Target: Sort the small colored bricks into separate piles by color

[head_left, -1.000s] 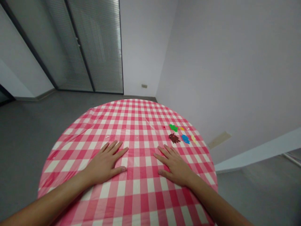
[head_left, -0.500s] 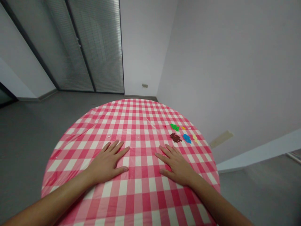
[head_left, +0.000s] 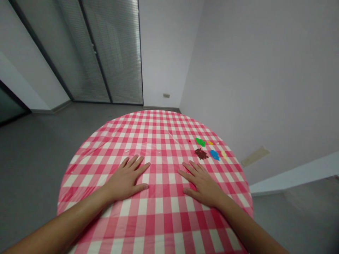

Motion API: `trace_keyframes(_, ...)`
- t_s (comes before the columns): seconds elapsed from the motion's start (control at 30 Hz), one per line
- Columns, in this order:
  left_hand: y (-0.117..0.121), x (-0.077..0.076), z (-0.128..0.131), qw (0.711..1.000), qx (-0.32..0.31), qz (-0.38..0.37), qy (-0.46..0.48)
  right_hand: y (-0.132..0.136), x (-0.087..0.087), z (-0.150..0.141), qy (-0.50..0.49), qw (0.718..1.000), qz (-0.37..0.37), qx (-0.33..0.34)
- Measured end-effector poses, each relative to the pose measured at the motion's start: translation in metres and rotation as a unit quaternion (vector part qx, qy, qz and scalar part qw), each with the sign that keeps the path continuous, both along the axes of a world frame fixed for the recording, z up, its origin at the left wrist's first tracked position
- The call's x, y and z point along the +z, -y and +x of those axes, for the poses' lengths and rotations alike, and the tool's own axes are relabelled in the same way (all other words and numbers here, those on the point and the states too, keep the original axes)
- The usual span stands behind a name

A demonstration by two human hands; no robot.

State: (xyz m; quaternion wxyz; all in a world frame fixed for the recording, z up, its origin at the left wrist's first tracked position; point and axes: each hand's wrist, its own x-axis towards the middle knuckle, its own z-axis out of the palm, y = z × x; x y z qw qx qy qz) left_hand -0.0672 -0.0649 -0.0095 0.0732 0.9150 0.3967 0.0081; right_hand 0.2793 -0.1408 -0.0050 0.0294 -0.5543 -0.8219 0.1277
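My left hand [head_left: 127,180] lies flat on the red-and-white checked tablecloth [head_left: 159,208], fingers spread and holding nothing. To its right, my right hand [head_left: 203,185] also rests palm down with its fingers apart and nothing in them. Just beyond my right fingertips is a pile of small dark brown pieces [head_left: 201,153]. Beside it lie a blue pile [head_left: 214,155] and a pale yellow one [head_left: 224,154]. Farther back are a green pile [head_left: 200,142], a few orange-yellow pieces [head_left: 210,143] and a tiny red bit [head_left: 189,141]. The pieces are too small to name.
The round table stands near a white wall [head_left: 251,88] on the right. A glass partition with blinds [head_left: 119,60] is at the back left. Grey floor [head_left: 31,158] shows to the left, and a wall socket [head_left: 166,95] sits low behind the table.
The whole view has shifted slightly, so the table and hands appear a little farther right. Both hands stay flat in the same places on the cloth.
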Motion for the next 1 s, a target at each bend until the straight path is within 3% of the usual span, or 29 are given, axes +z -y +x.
trace_keyframes(0.37,-0.0010,-0.0036,-0.0036,0.999,-0.015,0.015,0.033,0.0011,0.0000,0.0009,0.002,1.000,0.008,0.006)
trace_keyframes(1.0,-0.0014,-0.0036,-0.0058,0.999,-0.022,0.020,0.014,0.0014,0.0006,0.0014,-0.013,1.000,0.006,0.007)
